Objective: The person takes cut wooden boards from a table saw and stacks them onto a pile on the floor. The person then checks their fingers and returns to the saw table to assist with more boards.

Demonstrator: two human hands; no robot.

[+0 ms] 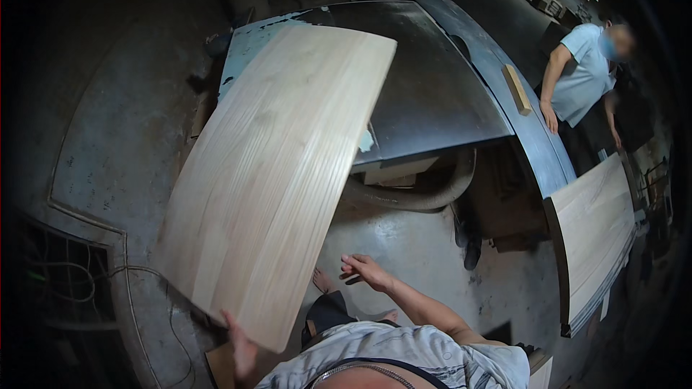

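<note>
A large pale wooden panel (pixel 270 173) slants down from the dark metal table (pixel 425 94) to my left hand (pixel 238 342), which grips its near lower edge; part of that hand is hidden by the panel. My right hand (pixel 360 270) is in the air just right of the panel, fingers apart and slightly bent, holding nothing. The table top has flaking pale green paint showing at its left and beside the panel.
A metal rail (pixel 533 140) with a wood block (pixel 515 86) runs along the right. A co-worker (pixel 577 79) stands beyond it. Stacked boards (pixel 591 238) lie at the right. A thick hose (pixel 440 194) curves under the table; cables (pixel 137 270) run across the left floor.
</note>
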